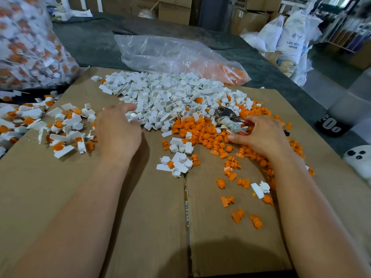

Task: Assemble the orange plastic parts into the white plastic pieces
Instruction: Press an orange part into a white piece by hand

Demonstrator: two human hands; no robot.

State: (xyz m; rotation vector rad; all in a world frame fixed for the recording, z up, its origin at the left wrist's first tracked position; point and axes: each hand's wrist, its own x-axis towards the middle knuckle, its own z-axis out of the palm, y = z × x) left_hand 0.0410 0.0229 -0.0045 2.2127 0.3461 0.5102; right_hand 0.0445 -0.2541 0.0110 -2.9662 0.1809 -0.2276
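From the head view we look down on a cardboard sheet [140,207] that serves as our worktop. Taking its middle as the dial, the heap of white plastic pieces [170,95] lies at twelve o'clock. The orange plastic parts [202,131] spread from its near edge round to three o'clock. A few more lie loose towards five.

Our left hand [118,133] reaches to eleven o'clock, its fingers curled down into the near edge of the white heap. The tips are hidden, so we cannot tell whether they pinch anything.

Our right hand [261,135] lies over the orange parts at two o'clock, its fingers bent towards a metal hand tool [226,117]. We cannot tell whether it grips anything.

Joined white-and-orange pieces [60,129] are scattered at nine o'clock. A clear plastic bag [170,53] lies beyond the heap at one o'clock.
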